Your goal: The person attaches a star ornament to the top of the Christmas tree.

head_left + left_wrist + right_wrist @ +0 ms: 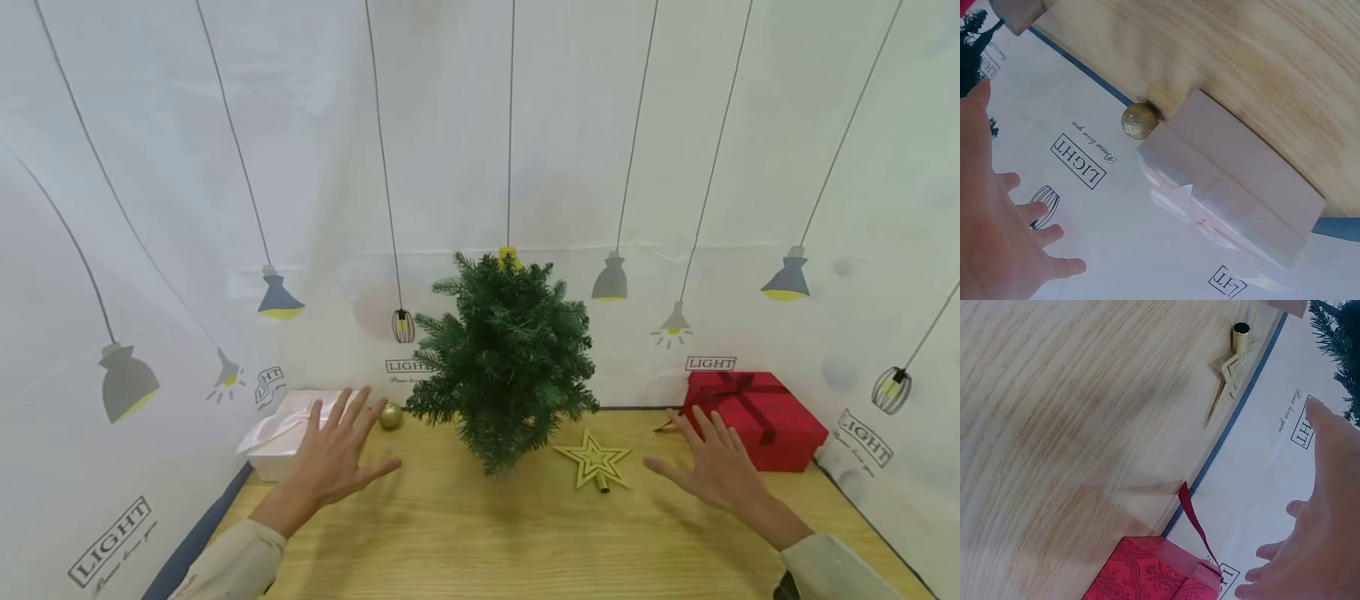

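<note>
Fingers spread, my left hand (335, 461) hovers over the table's left side, near a white gift box (279, 461) with a pale ribbon and a small gold ball ornament (391, 416). On the right, my right hand (712, 468) is spread as well, in front of a red gift box (787, 433) with a dark red ribbon. Between the hands stands a small green artificial Christmas tree (510, 358), its base mostly hidden by branches. A gold star tree topper (594, 460) lies flat between the tree and my right hand. Both palms hold nothing.
The wooden table (450, 550) meets a white cloth backdrop (450, 125) printed with hanging lamps, behind and on both sides. In the left wrist view, the gold ball ornament (1140, 121) sits against a corner of the white gift box (1235, 169).
</note>
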The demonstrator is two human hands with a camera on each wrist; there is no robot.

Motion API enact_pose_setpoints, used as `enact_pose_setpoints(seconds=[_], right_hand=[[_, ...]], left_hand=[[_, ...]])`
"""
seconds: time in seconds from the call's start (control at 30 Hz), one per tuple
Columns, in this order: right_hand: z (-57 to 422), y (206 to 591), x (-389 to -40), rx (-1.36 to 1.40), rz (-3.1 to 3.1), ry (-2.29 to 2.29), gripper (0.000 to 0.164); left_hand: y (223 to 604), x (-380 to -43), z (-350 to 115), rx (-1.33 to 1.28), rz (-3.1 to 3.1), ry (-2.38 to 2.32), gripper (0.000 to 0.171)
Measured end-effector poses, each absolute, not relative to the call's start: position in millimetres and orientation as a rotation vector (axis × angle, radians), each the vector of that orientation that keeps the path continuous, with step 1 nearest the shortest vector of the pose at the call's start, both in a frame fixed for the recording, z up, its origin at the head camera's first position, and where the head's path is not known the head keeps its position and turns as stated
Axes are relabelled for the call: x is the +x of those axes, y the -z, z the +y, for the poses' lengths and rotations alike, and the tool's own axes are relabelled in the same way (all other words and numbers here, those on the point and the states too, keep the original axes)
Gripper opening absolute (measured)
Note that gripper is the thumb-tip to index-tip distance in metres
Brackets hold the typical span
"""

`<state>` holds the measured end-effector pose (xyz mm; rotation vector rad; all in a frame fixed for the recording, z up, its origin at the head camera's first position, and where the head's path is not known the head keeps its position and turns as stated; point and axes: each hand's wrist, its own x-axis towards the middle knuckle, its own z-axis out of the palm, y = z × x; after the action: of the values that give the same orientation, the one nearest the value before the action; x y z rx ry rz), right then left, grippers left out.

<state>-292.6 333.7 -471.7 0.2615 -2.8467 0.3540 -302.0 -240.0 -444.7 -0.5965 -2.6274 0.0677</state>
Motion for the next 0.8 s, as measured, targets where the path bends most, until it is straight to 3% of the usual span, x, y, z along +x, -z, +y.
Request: enact_pose_setpoints(seconds=[0.8], right_hand=[[323.8, 487.5, -295.7, 0.465, -2.739, -0.633, 0.086]], left_hand=[[406.7, -312.9, -223.3, -0.641, -2.576, -0.074, 0.1]])
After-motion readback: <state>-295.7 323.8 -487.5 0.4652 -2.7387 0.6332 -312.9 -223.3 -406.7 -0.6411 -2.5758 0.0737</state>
